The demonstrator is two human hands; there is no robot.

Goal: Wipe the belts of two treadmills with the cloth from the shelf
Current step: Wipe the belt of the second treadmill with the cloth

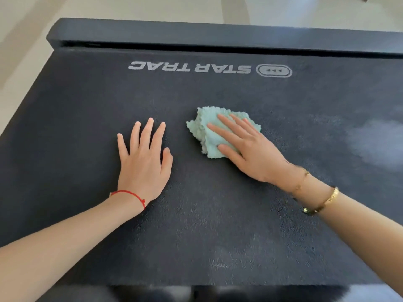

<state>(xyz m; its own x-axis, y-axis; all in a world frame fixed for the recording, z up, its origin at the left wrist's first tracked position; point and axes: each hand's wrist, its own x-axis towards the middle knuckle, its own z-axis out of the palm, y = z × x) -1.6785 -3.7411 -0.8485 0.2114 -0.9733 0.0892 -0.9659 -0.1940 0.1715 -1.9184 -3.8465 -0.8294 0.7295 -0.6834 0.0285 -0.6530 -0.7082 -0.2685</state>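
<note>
A dark textured treadmill belt (218, 214) fills most of the view, with "STAR TRAC" printed upside down near its far end. A crumpled mint-green cloth (204, 125) lies on the belt right of centre. My right hand (246, 147) presses flat on the cloth with straight fingers, covering its near right part. My left hand (145, 158) rests flat on the bare belt to the left of the cloth, fingers spread, apart from it.
A dark end cover (218, 33) runs across the far end of the belt, with pale floor (26, 40) beyond and to the left. A light glare patch (375, 144) lies on the belt at the right.
</note>
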